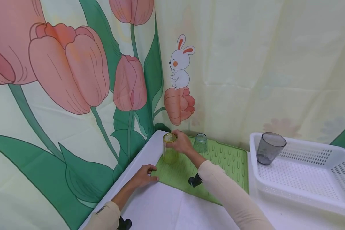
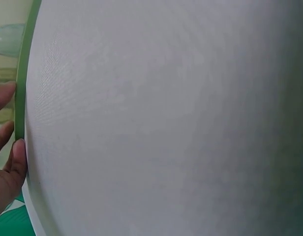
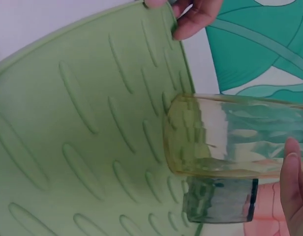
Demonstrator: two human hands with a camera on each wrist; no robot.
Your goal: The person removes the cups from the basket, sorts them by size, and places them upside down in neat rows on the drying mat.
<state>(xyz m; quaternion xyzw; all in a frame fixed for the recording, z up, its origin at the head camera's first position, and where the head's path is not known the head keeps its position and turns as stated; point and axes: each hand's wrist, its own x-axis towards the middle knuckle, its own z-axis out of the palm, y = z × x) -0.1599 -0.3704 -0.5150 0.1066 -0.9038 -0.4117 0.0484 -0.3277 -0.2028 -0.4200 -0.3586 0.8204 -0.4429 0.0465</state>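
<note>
My right hand (image 1: 181,142) grips a clear yellow drinking glass (image 1: 169,154) near its upper end. The glass stands vertically at the left end of a green ridged mat (image 1: 228,159); whether it touches the mat I cannot tell. In the right wrist view the thumb lies along the yellow glass (image 3: 240,135). At the mat's near left corner, my left hand (image 1: 143,176) holds the edge between thumb and fingers. Its fingertips also show on the mat's green rim (image 2: 21,98) in the left wrist view. Behind the yellow glass, a small blue-green glass (image 1: 200,145) rests upside down on the mat.
Right of the mat is a white perforated plastic basket (image 1: 299,188) with a tilted grey glass (image 1: 268,150) inside. A white tablecloth (image 1: 172,207) lies under everything. Printed curtains (image 1: 233,64) close off the back and left.
</note>
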